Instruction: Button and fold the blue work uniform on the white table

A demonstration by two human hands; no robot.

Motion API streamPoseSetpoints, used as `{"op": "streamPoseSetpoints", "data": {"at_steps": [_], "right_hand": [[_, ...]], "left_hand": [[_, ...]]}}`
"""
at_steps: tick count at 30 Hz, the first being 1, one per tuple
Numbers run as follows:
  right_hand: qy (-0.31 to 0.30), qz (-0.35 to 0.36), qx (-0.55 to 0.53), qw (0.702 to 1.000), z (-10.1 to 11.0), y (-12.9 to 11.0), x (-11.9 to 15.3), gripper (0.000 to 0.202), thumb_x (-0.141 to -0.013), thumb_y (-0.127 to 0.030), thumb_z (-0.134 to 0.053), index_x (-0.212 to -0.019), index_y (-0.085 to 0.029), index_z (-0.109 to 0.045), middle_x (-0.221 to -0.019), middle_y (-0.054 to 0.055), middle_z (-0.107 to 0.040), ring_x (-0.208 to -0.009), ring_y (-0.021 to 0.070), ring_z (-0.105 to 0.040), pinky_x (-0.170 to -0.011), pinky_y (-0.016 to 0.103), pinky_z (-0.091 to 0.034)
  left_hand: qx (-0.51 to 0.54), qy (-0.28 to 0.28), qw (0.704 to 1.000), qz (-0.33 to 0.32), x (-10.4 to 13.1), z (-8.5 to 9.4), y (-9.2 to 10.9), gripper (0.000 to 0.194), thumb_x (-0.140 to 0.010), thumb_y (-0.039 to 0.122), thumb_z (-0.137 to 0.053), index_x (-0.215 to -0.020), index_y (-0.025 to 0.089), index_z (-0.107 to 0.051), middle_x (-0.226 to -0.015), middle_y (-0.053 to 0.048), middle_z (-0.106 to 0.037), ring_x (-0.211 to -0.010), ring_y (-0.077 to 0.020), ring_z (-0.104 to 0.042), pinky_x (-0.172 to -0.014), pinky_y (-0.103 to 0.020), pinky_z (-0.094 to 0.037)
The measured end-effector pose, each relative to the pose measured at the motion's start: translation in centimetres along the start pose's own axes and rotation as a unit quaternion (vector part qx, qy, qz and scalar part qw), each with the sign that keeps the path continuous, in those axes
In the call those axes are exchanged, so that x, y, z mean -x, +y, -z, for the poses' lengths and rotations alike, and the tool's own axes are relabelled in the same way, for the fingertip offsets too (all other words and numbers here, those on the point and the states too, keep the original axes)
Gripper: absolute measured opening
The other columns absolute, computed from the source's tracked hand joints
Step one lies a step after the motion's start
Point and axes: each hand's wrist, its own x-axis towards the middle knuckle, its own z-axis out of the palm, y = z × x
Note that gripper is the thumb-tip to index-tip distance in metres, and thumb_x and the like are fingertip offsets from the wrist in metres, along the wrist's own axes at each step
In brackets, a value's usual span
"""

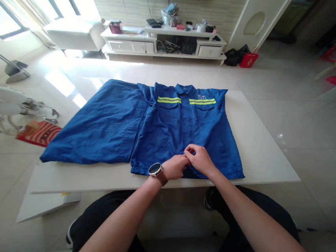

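A blue work jacket with yellow reflective stripes across the chest lies flat on a low white table, collar away from me. One sleeve spreads out to the left. My left hand, with a watch on its wrist, and my right hand meet at the jacket's front placket just above the hem. Both pinch the blue fabric there, fingers closed around it.
A white TV cabinet with clutter stands against the far wall. A red patterned bag lies on the floor to the left, beside a drying rack. A red bag sits at the back right. My knees are below the table edge.
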Motion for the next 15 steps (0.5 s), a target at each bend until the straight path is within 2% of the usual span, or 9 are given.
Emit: {"op": "streamPoseSetpoints", "data": {"at_steps": [2,4,6,8,10,11,13,15], "right_hand": [[-0.001,0.005,0.027,1.0,0.6,0.6,-0.2,0.017,-0.087,-0.027,-0.055,-0.076,-0.021,-0.067,-0.079,0.0,-0.069,-0.076,0.0156,-0.063,-0.073,0.026,-0.045],[-0.002,0.006,0.082,0.997,1.7,1.9,-0.4,0.019,-0.089,-0.029,-0.053,-0.08,-0.022,-0.067,-0.086,0.002,-0.07,-0.084,0.0178,-0.063,-0.079,0.028,-0.046],[-0.01,-0.013,0.163,0.987,3.3,4.2,-0.2,0.02,-0.09,-0.032,-0.053,-0.089,-0.022,-0.07,-0.102,0.007,-0.07,-0.099,0.0229,-0.061,-0.089,0.035,-0.047],[-0.028,-0.075,0.245,0.966,5.0,6.9,0.7,0.028,-0.091,-0.035,-0.055,-0.11,-0.023,-0.071,-0.129,0.012,-0.063,-0.119,0.0316,-0.054,-0.097,0.044,-0.046],[-0.061,-0.159,0.295,0.94,6.3,9.5,2.1,0.045,-0.092,-0.036,-0.054,-0.135,-0.026,-0.062,-0.154,0.012,-0.044,-0.137,0.0406,-0.039,-0.101,0.054,-0.043],[-0.084,-0.182,0.308,0.93,6.7,10.5,2.9,0.052,-0.093,-0.035,-0.053,-0.145,-0.028,-0.054,-0.16,0.011,-0.036,-0.143,0.0428,-0.032,-0.104,0.056,-0.042],[-0.125,-0.191,0.327,0.917,6.9,11.7,4.5,0.062,-0.094,-0.033,-0.051,-0.155,-0.031,-0.04,-0.167,0.008,-0.024,-0.148,0.0444,-0.024,-0.107,0.059,-0.04],[-0.152,-0.191,0.34,0.908,6.8,11.9,5.8,0.066,-0.095,-0.033,-0.05,-0.159,-0.032,-0.033,-0.169,0.007,-0.018,-0.15,0.0444,-0.022,-0.109,0.057,-0.039]], "left_hand": [[0.02,0.024,0.999,-0.022,0.5,1.0,-0.4,0.033,-0.08,0.006,-0.062,-0.111,0.017,-0.069,-0.119,-0.008,-0.068,-0.107,-0.021,-0.065,-0.093,-0.029,-0.051],[0.023,0.076,0.997,0.001,1.7,2.6,-1.4,0.03,-0.084,0.017,-0.064,-0.114,0.021,-0.067,-0.115,-0.006,-0.068,-0.102,-0.0189,-0.065,-0.093,-0.028,-0.05],[-0.009,0.157,0.982,0.103,3.6,4.2,-3.0,0.023,-0.088,0.027,-0.062,-0.11,0.021,-0.066,-0.108,-0.006,-0.067,-0.097,-0.0193,-0.065,-0.091,-0.03,-0.05],[-0.069,0.22,0.938,0.257,6.1,5.3,-5.0,0.024,-0.089,0.03,-0.059,-0.108,0.017,-0.063,-0.109,-0.01,-0.064,-0.099,-0.0231,-0.064,-0.092,-0.034,-0.049],[-0.126,0.21,0.883,0.401,8.7,5.5,-6.6,0.035,-0.087,0.034,-0.062,-0.115,0.013,-0.058,-0.115,-0.016,-0.06,-0.105,-0.0296,-0.061,-0.093,-0.039,-0.049],[-0.144,0.19,0.864,0.443,9.8,5.2,-7.1,0.041,-0.085,0.035,-0.064,-0.119,0.012,-0.056,-0.117,-0.018,-0.058,-0.107,-0.0319,-0.06,-0.095,-0.04,-0.048],[-0.168,0.162,0.857,0.46,11.4,4.2,-7.5,0.045,-0.085,0.031,-0.063,-0.125,0.012,-0.052,-0.121,-0.019,-0.055,-0.113,-0.0329,-0.057,-0.099,-0.04,-0.045],[-0.177,0.161,0.858,0.455,12.4,2.9,-7.3,0.042,-0.087,0.023,-0.058,-0.127,0.015,-0.051,-0.123,-0.018,-0.053,-0.115,-0.031,-0.057,-0.099,-0.038,-0.043]]}}
